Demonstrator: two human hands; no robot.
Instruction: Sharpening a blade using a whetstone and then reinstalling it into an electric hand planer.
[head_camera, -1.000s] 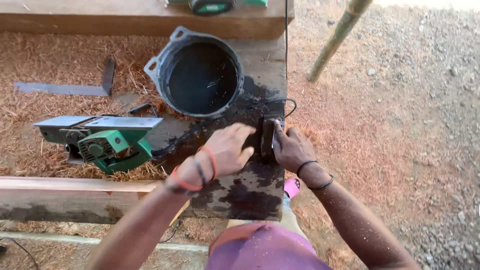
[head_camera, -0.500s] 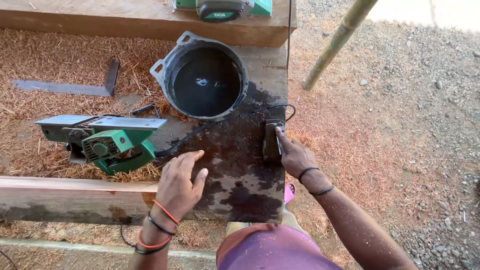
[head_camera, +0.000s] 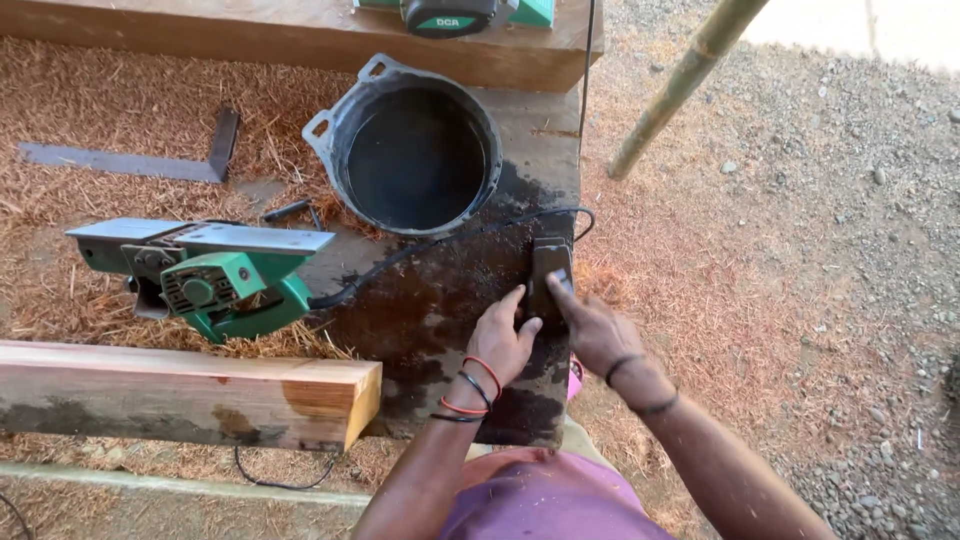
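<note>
Both hands, left hand (head_camera: 500, 340) and right hand (head_camera: 592, 330), pinch the dark block (head_camera: 549, 275) at the wet table's (head_camera: 540, 150) 3 o'clock edge; slick fingers could slip, dropping it off.

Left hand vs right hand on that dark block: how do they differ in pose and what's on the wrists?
The left hand lies at the near left side of the dark block, fingers curled; the right hand reaches in from the right, its fingers pointing up along the block. The left wrist wears red and black bands; the right wrist wears only thin black bands. Both hands touch the block, which lies on the wet, dark-stained board.
</note>
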